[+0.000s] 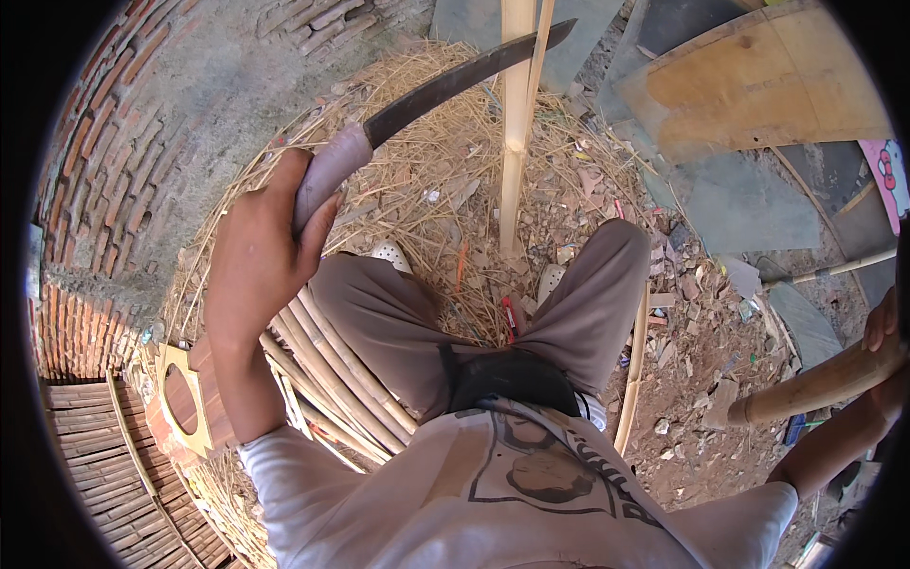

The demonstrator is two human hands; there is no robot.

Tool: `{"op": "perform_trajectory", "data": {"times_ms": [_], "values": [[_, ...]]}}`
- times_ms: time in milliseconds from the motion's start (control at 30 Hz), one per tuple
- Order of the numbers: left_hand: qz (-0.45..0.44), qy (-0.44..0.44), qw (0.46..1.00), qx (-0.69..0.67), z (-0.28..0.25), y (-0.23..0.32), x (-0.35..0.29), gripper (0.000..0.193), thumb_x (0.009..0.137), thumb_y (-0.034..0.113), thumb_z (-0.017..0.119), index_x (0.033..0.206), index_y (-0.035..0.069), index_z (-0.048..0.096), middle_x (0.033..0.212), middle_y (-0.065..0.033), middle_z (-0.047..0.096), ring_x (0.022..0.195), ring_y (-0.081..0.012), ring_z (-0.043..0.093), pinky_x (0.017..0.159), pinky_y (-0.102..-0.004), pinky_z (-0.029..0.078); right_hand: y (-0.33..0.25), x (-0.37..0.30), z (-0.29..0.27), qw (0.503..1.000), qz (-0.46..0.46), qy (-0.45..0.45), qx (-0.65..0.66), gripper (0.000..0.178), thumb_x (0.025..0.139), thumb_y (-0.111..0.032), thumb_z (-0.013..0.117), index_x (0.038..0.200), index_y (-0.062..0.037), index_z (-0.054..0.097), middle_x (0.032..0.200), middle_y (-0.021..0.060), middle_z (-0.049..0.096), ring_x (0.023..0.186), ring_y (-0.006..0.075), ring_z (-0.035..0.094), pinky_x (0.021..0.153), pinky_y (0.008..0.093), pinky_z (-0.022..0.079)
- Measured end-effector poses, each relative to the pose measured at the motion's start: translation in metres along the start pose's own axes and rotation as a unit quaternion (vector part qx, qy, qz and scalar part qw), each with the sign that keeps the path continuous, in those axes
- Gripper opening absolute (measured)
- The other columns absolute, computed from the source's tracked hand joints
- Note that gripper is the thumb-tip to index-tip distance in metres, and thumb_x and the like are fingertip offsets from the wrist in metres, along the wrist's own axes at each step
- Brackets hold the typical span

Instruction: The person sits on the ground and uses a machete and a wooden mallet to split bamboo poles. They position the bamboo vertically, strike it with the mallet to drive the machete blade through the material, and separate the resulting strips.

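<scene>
My left hand [261, 242] is wrapped round the pale, wrapped handle of a machete [431, 95]. Its dark, slightly curved blade reaches up and to the right, crossing a pale upright bamboo strip [515, 156], with the tip showing beyond it. The strip is split at its upper part, a thin sliver [543, 52] standing apart on the right; the blade lies at this split. At the far right edge, my right hand [882, 327] grips a thick brown round bamboo piece [815, 387]; part of that hand is cut off by the rim.
Several bamboo poles [336, 370] lie beside my left leg. Straw and shavings [408, 190] cover the ground ahead, near a brick wall [104, 161]. Flat grey sheets and a brown board [749, 81] lie at the far right. A red object [513, 316] lies between my legs.
</scene>
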State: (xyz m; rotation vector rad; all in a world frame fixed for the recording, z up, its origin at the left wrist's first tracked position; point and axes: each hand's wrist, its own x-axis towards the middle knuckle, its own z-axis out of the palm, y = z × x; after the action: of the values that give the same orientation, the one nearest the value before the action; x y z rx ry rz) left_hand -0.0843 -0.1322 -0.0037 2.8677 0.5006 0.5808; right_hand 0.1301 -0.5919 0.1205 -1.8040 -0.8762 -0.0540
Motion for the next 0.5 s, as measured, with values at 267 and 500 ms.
{"op": "perform_trajectory", "data": {"times_ms": [267, 500], "values": [[-0.005, -0.030, 0.999, 0.014, -0.001, 0.001, 0.006, 0.026, 0.090, 0.016, 0.063, 0.110, 0.003, 0.052, 0.070, -0.0252, 0.060, 0.070, -0.0456, 0.061, 0.059, -0.0464, 0.045, 0.105, -0.051, 0.099, 0.882, 0.424, -0.201, -0.035, 0.048, 0.084, -0.007, 0.069, 0.124, 0.0058, 0.046, 0.072, 0.0038, 0.055, 0.050, 0.0128, 0.055, 0.044, 0.0290, 0.049], [-0.051, -0.041, 0.998, 0.001, 0.018, -0.005, -0.005, 0.025, 0.088, 0.020, 0.065, 0.105, 0.006, 0.052, 0.070, -0.0224, 0.062, 0.067, -0.0433, 0.062, 0.059, -0.0493, 0.047, 0.067, -0.039, 0.024, 0.958, 0.231, 0.070, -0.154, 0.057, 0.086, -0.031, 0.069, 0.125, 0.0044, 0.046, 0.070, 0.0052, 0.052, 0.049, 0.0109, 0.052, 0.042, 0.0233, 0.043]]}}
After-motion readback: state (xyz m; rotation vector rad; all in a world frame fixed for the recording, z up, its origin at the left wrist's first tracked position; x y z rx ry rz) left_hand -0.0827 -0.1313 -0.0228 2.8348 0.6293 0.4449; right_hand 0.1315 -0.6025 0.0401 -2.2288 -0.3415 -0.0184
